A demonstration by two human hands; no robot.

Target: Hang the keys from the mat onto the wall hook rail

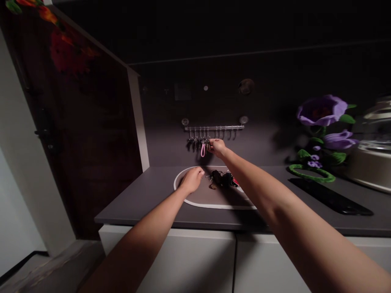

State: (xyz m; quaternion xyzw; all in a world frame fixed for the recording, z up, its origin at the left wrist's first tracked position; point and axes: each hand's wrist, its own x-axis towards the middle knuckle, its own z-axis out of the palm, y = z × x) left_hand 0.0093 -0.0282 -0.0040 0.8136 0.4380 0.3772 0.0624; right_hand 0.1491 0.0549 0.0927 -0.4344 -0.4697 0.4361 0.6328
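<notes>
Head view, single frame. The landmark is a slim steel hook rail (214, 127), fixed to a dark matte wall panel (171, 106) by round suction cups (243, 119) at both ends. Small keys on metal rings (194, 141) are hung from the hooks on the rail's left half, and a pink rubber loop strap (202, 149) droops among them; the hooks toward the rail's right end are seen bare. Below the rail, a further bunch of keys (221, 178) with black fobs is lying on an oval taupe mat (214, 206) with a white rim, a brass-coloured key (212, 186) and a red tag (234, 182) beside it. Part of the keys is thus hung and part is unhung. The right grip (216, 147) is raised to the rail, its fingertips (209, 143) pinched together at the rightmost hung keys; whether a ring is held cannot be told at this size. The left grip (192, 180) is held low over the mat, just beside the bunch, its fingers loosely together and nothing seen in it. The mat is laid on a dark grey laminate bench (137, 195) above white cabinet fronts (189, 260). Right of the rail, purple artificial flowers (320, 110), a flat black slab (330, 197) and a steel pot (366, 162) are placed; left of it, a dark wooden door (85, 122) is seen.
</notes>
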